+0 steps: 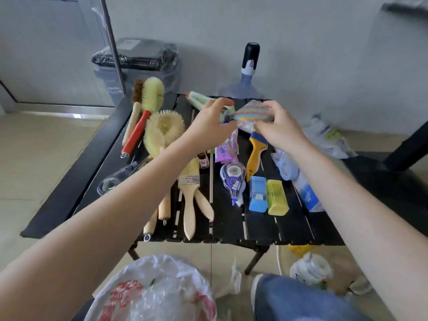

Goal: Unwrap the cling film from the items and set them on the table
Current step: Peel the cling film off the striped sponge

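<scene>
Head view: rainbow-striped sponge block [251,113] pinched between left hand [212,126] and right hand [281,128] above black slatted table [289,225]. Best to hold one end firm, peel film gently off the other.

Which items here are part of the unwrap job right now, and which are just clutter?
In play:
- rainbow-striped item, held over the table
- left hand and right hand, both gripping it

Lying about:
- blue box and yellow box
- correction tape
- round brush
- red-printed plastic bag
- water jug
</scene>
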`<state>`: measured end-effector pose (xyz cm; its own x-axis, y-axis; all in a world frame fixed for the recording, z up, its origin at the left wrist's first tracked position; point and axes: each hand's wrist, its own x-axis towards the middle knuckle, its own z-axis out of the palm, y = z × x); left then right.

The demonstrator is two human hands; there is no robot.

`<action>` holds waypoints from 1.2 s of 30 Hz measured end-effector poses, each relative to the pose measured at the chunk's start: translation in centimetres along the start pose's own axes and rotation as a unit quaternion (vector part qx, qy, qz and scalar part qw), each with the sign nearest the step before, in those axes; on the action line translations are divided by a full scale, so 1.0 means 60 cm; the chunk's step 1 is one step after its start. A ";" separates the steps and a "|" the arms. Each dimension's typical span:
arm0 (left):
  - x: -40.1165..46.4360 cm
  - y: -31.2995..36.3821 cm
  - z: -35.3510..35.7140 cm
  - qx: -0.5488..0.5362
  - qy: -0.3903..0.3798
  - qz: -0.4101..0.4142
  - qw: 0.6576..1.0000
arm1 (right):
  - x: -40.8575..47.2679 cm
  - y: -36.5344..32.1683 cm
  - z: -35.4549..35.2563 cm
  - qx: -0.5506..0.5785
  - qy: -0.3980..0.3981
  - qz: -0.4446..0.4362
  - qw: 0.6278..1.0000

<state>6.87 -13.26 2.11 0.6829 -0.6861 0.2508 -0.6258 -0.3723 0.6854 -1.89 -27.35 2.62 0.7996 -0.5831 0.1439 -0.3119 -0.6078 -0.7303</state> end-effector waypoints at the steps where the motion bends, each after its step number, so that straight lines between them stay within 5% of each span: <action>1: 0.026 -0.003 0.014 0.018 -0.014 -0.003 1.000 | 0.024 0.010 0.003 -0.004 -0.009 0.020 1.000; 8: 0.170 -0.030 0.099 0.217 -0.082 0.007 0.973 | 0.165 0.072 0.026 0.023 -0.035 0.180 0.983; 13: 0.233 -0.046 0.130 0.260 -0.099 -0.036 0.960 | 0.209 0.085 0.034 0.106 -0.021 0.257 0.960; 26: 0.210 -0.004 0.086 -0.064 0.041 -0.012 0.997 | 0.184 0.042 0.008 0.243 0.115 0.129 0.954; 36: 0.076 0.055 -0.011 -0.045 0.104 0.026 0.993 | 0.051 -0.049 -0.039 0.284 0.080 0.061 0.954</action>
<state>8.16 -17.22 5.96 0.7198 -0.5552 0.4168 -0.6322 -0.2762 0.7239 0.27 -28.63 6.75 0.6721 -0.7335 0.1008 -0.0341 -0.1666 -0.9854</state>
